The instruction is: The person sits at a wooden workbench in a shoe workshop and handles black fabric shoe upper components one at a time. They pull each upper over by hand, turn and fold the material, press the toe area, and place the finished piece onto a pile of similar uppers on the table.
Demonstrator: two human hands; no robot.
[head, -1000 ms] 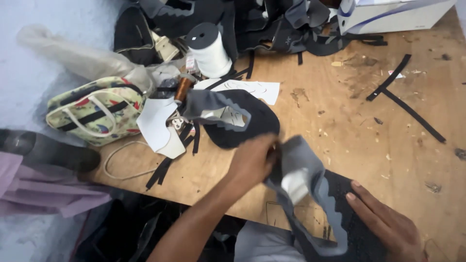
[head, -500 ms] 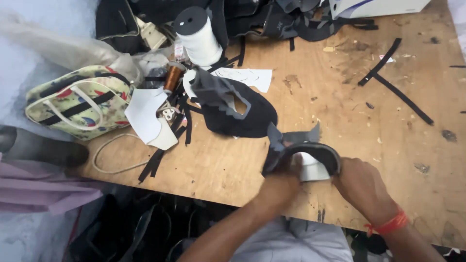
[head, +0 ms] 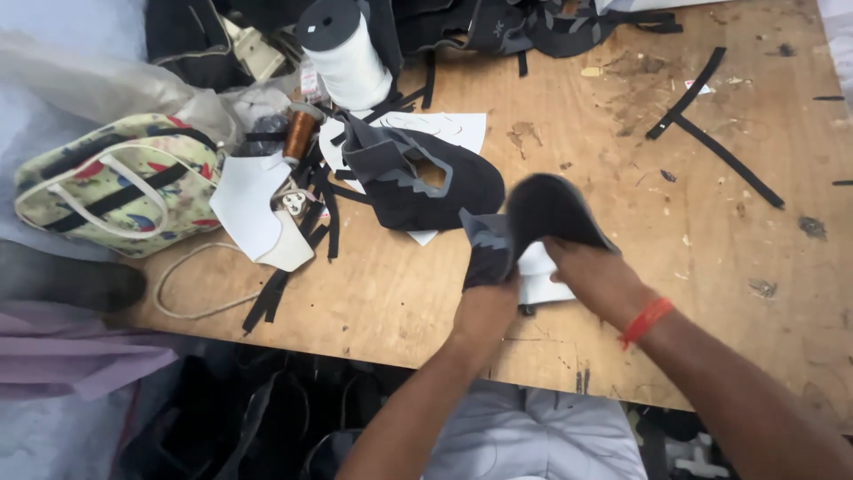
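In the head view, the left hand [head: 484, 307] and the right hand [head: 597, 277] both gripped a floppy black fabric shoe-upper piece with grey zigzag trim [head: 542, 218], held just above the near edge of the scuffed plywood worktable [head: 711, 267]. It looked light, soft and limp, draping over the fingers, so it was judged best held by its edges with both hands. A white paper pattern [head: 542, 276] lay beneath it. Nearby sat a similar black cut-out upper [head: 418, 178], a white thread cone [head: 351, 58] and a floral zipped pouch [head: 120, 182].
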